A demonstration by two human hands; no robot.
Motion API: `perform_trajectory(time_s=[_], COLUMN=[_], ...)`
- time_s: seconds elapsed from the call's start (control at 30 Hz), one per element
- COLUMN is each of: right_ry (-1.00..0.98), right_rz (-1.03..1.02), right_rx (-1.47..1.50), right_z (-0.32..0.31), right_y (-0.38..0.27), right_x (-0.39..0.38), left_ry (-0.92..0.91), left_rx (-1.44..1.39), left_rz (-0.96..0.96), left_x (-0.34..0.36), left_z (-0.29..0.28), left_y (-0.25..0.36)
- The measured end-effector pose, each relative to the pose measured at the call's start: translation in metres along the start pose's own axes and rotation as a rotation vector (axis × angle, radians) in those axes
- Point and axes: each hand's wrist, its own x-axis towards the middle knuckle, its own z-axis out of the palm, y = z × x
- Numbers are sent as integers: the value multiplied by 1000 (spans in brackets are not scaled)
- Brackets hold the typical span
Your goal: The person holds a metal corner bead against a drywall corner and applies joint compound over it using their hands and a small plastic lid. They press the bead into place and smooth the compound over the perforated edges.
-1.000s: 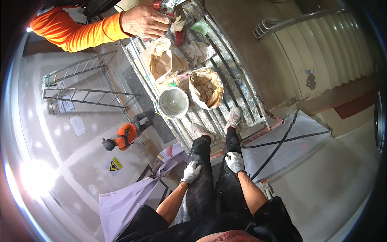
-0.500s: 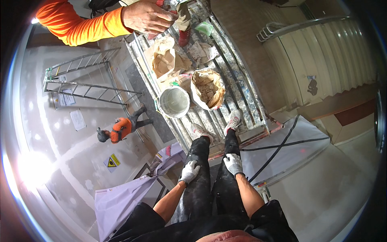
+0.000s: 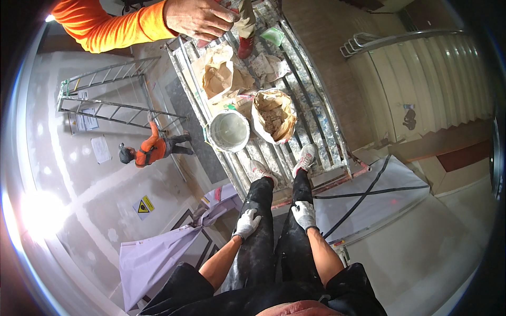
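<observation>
My left hand [image 3: 247, 224] and my right hand [image 3: 304, 215], both in pale knitted gloves, rest on my dark-trousered thighs with their fingers lying open over the cloth. My shoes [image 3: 261, 171] are on a paint-spattered slatted metal platform [image 3: 328, 138]. Just beyond them stand a bucket of grey liquid [image 3: 228, 130] and a paper-lined bucket of crumbly material [image 3: 273, 117]. An opened brown paper sack [image 3: 221, 73] lies farther up the platform, with crumpled paper [image 3: 269, 67] and a green sheet [image 3: 272, 36] beside and beyond it.
A co-worker's hand [image 3: 197, 20] in an orange sleeve is at the top. Below left, another orange-clad person [image 3: 150, 147] stands by a metal A-frame ladder [image 3: 121, 121]. A lilac fabric sheet [image 3: 153, 263] hangs lower left; a white panel with black tape [image 3: 363, 210] lies right.
The person below has straightened and raised an arm toward the ladder. The co-worker's hand at the top has shifted slightly right and up. My hands stay on my thighs.
</observation>
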Motion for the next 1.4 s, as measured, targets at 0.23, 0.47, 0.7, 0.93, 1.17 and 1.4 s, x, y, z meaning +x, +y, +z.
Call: perform_trajectory(time_s=[0.23,0.47,0.7,0.93,1.17,1.4], right_ry=[-1,4,9,13,-2,1], right_rz=[-20,-18,-17,-41,-16,-26], right_rx=[6,-5,-1,33,22,7], right_z=[5,3,4,1,-4,-3], right_y=[8,8,10,11,4,6], right_x=[3,1,0,2,2,3], left_ry=[11,18,1,-6,-3,4], left_rx=[4,17,45,30,19,26], left_rz=[14,24,12,9,22,14], left_x=[0,0,2,3,3,5], left_z=[4,8,7,7,6,9], left_y=[-1,-3,0,1,1,0])
